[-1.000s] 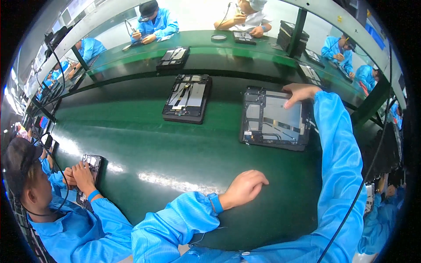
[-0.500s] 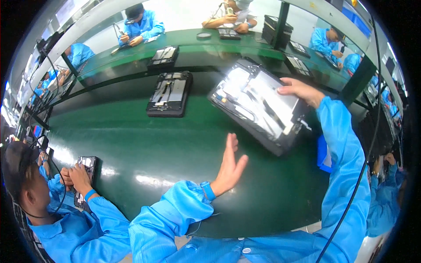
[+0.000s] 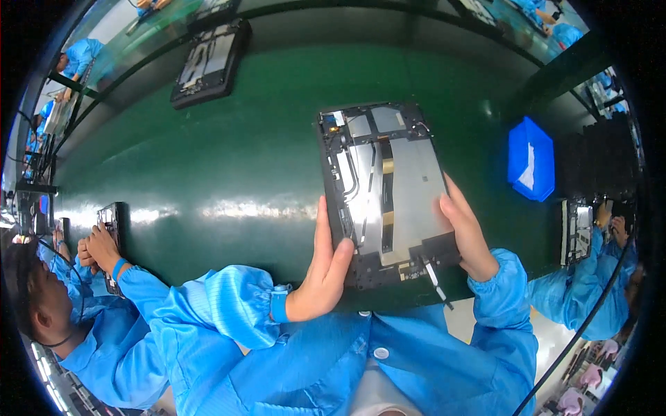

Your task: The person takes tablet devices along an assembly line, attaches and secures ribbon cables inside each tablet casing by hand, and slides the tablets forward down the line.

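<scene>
An opened tablet (image 3: 409,187) with bare silver plates, dark ribbon strips and a black frame is held upright-on in front of me, over the green table. My right hand (image 3: 468,229) grips its right edge, thumb on the face and fingers going underneath. At the lower left edge, my left hand (image 3: 325,267) clasps it between the thumb and the fingers along its side. A short loose flex cable (image 3: 436,279) sticks out from the tablet's bottom end. The underside is hidden.
Another opened tablet (image 3: 209,62) lies at the far left of the green table (image 3: 270,152). A blue bin (image 3: 533,149) holding something white is at the right. Close on my left a co-worker's hands (image 3: 100,246) handle a similar device. A black cable (image 3: 590,305) hangs at right.
My right hand has brought the tablet down and nearer, turning it straighter. My left hand, empty and spread before, has closed on its left edge. The view has tilted down.
</scene>
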A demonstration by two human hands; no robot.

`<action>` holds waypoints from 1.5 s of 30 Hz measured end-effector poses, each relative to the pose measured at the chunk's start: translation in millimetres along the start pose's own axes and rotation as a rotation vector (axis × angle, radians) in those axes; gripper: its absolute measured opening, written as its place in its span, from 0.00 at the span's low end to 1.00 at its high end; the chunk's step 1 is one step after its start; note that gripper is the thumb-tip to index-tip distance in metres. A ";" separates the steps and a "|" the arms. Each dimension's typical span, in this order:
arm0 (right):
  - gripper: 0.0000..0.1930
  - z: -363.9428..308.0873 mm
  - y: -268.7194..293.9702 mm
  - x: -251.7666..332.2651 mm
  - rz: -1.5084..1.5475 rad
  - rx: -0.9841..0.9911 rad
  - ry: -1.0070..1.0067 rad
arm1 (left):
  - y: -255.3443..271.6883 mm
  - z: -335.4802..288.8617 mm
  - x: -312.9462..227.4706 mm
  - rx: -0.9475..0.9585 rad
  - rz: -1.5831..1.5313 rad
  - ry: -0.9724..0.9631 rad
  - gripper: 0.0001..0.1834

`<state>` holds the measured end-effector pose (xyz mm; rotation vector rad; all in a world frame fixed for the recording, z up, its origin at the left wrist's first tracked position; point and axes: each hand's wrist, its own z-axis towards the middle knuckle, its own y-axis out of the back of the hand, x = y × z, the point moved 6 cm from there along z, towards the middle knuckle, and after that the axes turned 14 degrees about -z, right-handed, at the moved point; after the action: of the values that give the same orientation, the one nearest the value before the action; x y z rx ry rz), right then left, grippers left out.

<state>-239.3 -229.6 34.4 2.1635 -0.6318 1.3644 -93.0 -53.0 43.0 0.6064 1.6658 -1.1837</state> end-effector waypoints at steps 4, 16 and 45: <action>0.37 -20.1 -4.1 -10.6 -0.186 0.036 0.049 | -7.2 -18.8 9.6 0.008 0.290 0.081 0.44; 0.12 -21.5 3.7 61.0 -0.958 -0.343 0.676 | -18.7 55.0 -38.1 0.084 1.055 -0.359 0.17; 0.08 -19.1 -32.0 69.7 -0.718 0.205 0.785 | -49.6 -13.2 -43.2 0.888 0.913 -1.596 0.08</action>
<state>-205.3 -201.1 99.8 1.5148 0.5454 1.6824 -121.1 -55.4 103.8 0.5279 -0.5151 -1.0481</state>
